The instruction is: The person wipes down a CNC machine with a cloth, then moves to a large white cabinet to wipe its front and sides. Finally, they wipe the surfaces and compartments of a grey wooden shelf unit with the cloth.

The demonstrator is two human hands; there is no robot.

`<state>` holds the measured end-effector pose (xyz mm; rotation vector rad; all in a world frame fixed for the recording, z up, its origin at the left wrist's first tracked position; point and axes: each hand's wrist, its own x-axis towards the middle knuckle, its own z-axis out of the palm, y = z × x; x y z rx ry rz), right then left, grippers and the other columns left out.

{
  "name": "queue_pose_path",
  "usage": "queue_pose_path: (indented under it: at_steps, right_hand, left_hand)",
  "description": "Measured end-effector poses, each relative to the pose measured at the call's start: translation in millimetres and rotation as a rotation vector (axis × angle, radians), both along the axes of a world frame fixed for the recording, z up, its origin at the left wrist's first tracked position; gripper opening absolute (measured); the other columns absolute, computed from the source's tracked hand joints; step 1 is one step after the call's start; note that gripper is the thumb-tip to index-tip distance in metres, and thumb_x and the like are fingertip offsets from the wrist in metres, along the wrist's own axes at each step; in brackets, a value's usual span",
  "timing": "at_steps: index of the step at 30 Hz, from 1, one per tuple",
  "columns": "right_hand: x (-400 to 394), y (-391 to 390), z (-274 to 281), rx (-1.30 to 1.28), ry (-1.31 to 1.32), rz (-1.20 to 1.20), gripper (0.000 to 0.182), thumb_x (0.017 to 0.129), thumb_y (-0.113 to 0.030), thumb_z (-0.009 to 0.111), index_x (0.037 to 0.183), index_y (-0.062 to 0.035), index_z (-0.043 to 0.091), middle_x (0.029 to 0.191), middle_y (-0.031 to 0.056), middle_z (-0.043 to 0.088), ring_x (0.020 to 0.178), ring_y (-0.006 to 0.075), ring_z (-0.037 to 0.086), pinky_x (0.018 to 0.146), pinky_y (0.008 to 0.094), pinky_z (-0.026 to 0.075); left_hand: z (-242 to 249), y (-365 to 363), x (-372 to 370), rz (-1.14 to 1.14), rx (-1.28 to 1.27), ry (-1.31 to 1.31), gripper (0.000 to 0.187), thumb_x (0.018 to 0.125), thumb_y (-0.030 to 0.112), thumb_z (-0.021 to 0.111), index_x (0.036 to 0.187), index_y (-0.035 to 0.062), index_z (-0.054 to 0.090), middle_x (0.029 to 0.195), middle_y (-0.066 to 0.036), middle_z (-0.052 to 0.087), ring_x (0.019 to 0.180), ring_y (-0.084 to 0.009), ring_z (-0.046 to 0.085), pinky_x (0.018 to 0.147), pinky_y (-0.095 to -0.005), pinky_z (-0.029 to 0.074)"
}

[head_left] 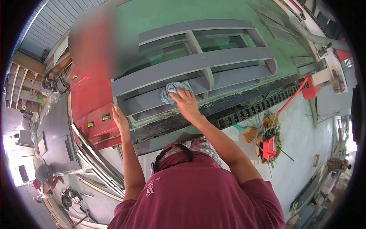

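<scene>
A grey shelf unit [164,76] with open compartments lies on a green-topped surface [160,11] in front of me. My right hand [185,104] presses a crumpled light-blue cloth [167,92] against a grey board in the near left compartment, with its fingers bent over the cloth. At the unit's near left corner, my left hand [121,120] rests against the end panel. Its fingers are stretched out, partly seen from the side, and hold nothing.
Red panels [91,103] adjoin the unit's left end. Long strips [101,166] lean at lower left. On the right are a red-handled dustpan [269,147], a broom [248,133] and a ridged hose [316,36]. Another person [45,176] is at far left; a blurred patch covers the upper left.
</scene>
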<state>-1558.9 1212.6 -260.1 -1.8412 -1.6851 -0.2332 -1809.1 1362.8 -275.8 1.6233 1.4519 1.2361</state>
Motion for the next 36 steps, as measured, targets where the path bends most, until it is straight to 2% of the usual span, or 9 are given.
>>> queue_pose_path:
  at_steps: [6, 12, 17, 19, 21, 25, 27, 30, 36]
  right_hand:
    - [44, -39, 5, -0.019, 0.024, -0.315, 0.047, 0.070, 0.002, 0.057, 0.114, -0.0142, 0.055, 0.109, 0.0118, 0.051, 0.104, 0.0318, 0.049, 0.084, 0.0435, 0.042]
    - [24, -31, 0, -0.097, 0.040, -0.265, 0.047, 0.069, -0.001, 0.059, 0.113, -0.0131, 0.053, 0.108, 0.0164, 0.047, 0.095, 0.0367, 0.049, 0.079, 0.0446, 0.046]
    - [-8, -68, -2, -0.113, 0.772, 0.043, 0.045, 0.075, -0.009, 0.058, 0.119, -0.0073, 0.052, 0.107, 0.0217, 0.053, 0.101, 0.0359, 0.052, 0.083, 0.0441, 0.045]
    - [0, -93, -19, -0.076, 0.814, -0.039, 0.044, 0.078, -0.011, 0.058, 0.120, -0.0031, 0.050, 0.106, 0.0179, 0.057, 0.094, 0.0255, 0.057, 0.076, 0.0378, 0.047]
    - [30, -129, 6, -0.146, 1.391, -0.171, 0.047, 0.078, -0.014, 0.059, 0.123, -0.0018, 0.049, 0.096, 0.0112, 0.058, 0.079, 0.0164, 0.057, 0.067, 0.0305, 0.047]
    - [127, -172, -5, 0.439, 1.372, -0.669, 0.037, 0.084, -0.016, 0.058, 0.117, -0.0009, 0.053, 0.106, 0.0097, 0.060, 0.088, 0.0172, 0.057, 0.079, 0.0307, 0.048]
    - [185, -180, -30, 0.815, 1.664, -0.753, 0.037, 0.086, -0.017, 0.055, 0.119, -0.0003, 0.051, 0.109, 0.0101, 0.058, 0.092, 0.0192, 0.057, 0.078, 0.0320, 0.048]
    - [252, -174, -53, 0.896, 1.579, -0.806, 0.039, 0.088, -0.016, 0.051, 0.123, 0.0012, 0.047, 0.111, 0.0106, 0.057, 0.095, 0.0212, 0.057, 0.080, 0.0347, 0.047]
    - [285, -131, -99, 0.163, 0.339, -1.085, 0.042, 0.088, -0.010, 0.049, 0.126, 0.0052, 0.040, 0.135, 0.0270, 0.034, 0.123, 0.0418, 0.037, 0.092, 0.0482, 0.041]
  left_hand:
    - [-10, 7, -6, -0.025, 0.051, -0.011, 0.052, 0.098, 0.041, 0.036, 0.116, -0.0071, 0.048, 0.078, -0.015, 0.051, 0.072, -0.0232, 0.045, 0.069, -0.0363, 0.041]
    - [-20, 12, -12, -0.007, 0.116, 0.048, 0.046, 0.098, 0.032, 0.040, 0.123, -0.0070, 0.046, 0.105, -0.023, 0.055, 0.102, -0.0301, 0.051, 0.089, -0.0346, 0.041]
    - [52, -25, 19, 0.160, 0.339, 0.352, 0.037, 0.090, 0.008, 0.053, 0.124, -0.0029, 0.046, 0.125, -0.023, 0.043, 0.113, -0.0323, 0.045, 0.090, -0.0391, 0.042]
    - [48, -28, 35, 0.074, 0.459, 0.205, 0.029, 0.089, 0.006, 0.052, 0.116, -0.0012, 0.053, 0.117, -0.021, 0.051, 0.105, -0.0307, 0.051, 0.086, -0.0387, 0.044]
    - [39, -27, 43, -0.292, 0.302, 0.190, 0.021, 0.088, 0.006, 0.052, 0.106, -0.0007, 0.060, 0.107, -0.017, 0.058, 0.096, -0.0301, 0.056, 0.084, -0.0388, 0.045]
    - [22, -21, 73, -0.451, 0.445, 0.404, 0.021, 0.087, 0.008, 0.053, 0.105, -0.0004, 0.061, 0.108, -0.017, 0.060, 0.100, -0.0326, 0.057, 0.086, -0.0406, 0.044]
    - [1, -18, 78, -0.452, 0.508, 0.466, 0.023, 0.088, 0.011, 0.054, 0.108, 0.0009, 0.060, 0.112, -0.016, 0.059, 0.104, -0.0327, 0.055, 0.089, -0.0414, 0.043]
    - [-4, -18, 87, -0.440, 0.589, 0.632, 0.028, 0.089, 0.018, 0.054, 0.113, 0.0033, 0.059, 0.118, -0.014, 0.057, 0.110, -0.0320, 0.052, 0.094, -0.0429, 0.040]
    - [-7, -18, 89, -0.421, 0.589, 0.818, 0.030, 0.089, 0.022, 0.052, 0.114, 0.0069, 0.059, 0.117, -0.010, 0.058, 0.111, -0.0294, 0.053, 0.098, -0.0443, 0.038]
